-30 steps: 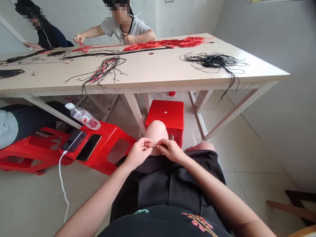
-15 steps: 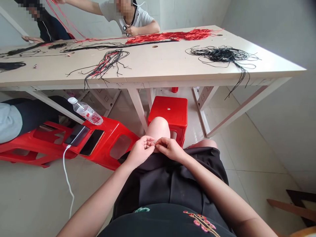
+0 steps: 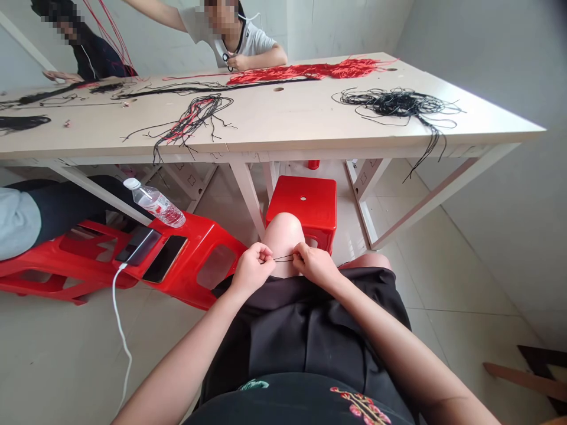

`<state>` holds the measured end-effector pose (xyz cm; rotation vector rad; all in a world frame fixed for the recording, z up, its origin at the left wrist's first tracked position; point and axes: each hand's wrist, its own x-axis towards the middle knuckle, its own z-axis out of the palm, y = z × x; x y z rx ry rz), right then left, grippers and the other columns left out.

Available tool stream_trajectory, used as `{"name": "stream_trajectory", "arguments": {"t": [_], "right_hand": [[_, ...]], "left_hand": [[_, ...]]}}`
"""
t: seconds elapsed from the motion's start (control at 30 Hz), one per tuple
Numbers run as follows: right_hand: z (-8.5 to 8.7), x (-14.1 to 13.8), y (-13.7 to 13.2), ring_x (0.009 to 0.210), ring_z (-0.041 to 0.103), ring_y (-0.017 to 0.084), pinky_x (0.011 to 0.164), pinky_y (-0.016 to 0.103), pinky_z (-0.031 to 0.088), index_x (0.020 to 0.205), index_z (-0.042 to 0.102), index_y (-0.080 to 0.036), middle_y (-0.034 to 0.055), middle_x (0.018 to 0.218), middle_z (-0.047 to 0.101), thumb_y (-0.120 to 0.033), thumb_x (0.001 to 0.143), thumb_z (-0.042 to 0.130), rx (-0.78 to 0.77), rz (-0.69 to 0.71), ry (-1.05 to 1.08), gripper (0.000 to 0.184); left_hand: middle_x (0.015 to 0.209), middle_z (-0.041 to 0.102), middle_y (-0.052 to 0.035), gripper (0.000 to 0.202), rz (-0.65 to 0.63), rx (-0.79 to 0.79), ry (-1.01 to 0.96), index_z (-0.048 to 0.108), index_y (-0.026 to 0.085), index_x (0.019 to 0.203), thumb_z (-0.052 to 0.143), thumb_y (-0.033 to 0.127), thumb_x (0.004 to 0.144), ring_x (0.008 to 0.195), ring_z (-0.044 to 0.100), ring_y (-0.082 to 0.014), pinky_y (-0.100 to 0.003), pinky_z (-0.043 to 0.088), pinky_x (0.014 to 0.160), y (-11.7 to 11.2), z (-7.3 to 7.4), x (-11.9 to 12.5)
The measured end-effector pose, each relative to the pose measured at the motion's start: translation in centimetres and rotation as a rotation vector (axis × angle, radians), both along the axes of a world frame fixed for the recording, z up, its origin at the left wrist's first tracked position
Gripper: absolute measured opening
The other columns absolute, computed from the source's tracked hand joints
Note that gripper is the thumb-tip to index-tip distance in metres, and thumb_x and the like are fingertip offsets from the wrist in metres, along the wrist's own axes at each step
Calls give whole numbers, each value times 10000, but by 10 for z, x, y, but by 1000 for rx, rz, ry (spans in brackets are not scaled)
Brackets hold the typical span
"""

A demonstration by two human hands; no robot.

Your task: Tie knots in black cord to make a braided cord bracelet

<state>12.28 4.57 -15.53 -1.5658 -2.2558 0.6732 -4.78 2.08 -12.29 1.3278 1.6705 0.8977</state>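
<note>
Over my bare knee, a thin black cord (image 3: 284, 258) is stretched between my two hands. Its left end is pinched by my left hand (image 3: 254, 268), fingers curled and thumb pressed in. My right hand (image 3: 315, 264) grips the other side between thumb and forefinger. Two strands seem to run across the short gap. Where the cord goes inside my fingers is hidden.
On the white table (image 3: 283, 121) lie a black cord tangle (image 3: 394, 103), a black-and-red cord bundle (image 3: 192, 121) and red cords (image 3: 310, 71). A person opposite holds scissors (image 3: 227, 61). Red stools (image 3: 302, 198) stand below; one bears a bottle (image 3: 157, 203) and a phone (image 3: 165, 258).
My hands have drawn apart from nearly touching, the right one moving rightward, and the black cord now shows between them. Across the table, the person's raised arm has lifted higher with the red cords.
</note>
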Motion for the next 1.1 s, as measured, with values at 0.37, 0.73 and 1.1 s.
{"name": "stream_trajectory", "arguments": {"t": [0.37,0.73,1.1], "right_hand": [[-46,52,45,761,630,152,640,218,403,972,578,-196,35,882,693,-219,874,438,3,2,29,173],[-91,117,76,809,615,151,736,303,494,985,609,-148,49,917,651,-277,897,504,-248,-171,-101,188],[-43,81,42,912,610,154,848,276,472,997,631,-152,82,1000,646,-178,898,454,-59,-253,62,204]], "left_hand": [[560,499,63,133,92,-98,-116,505,172,676,580,165,566,493,401,-63,-184,303,492,10,-5,-7],[511,463,74,119,147,-165,-128,495,177,648,564,156,553,452,346,-54,-186,251,450,11,-5,-8],[526,480,70,124,146,-177,-155,496,175,665,565,158,563,457,359,-51,-183,254,452,6,-2,-4]]}}
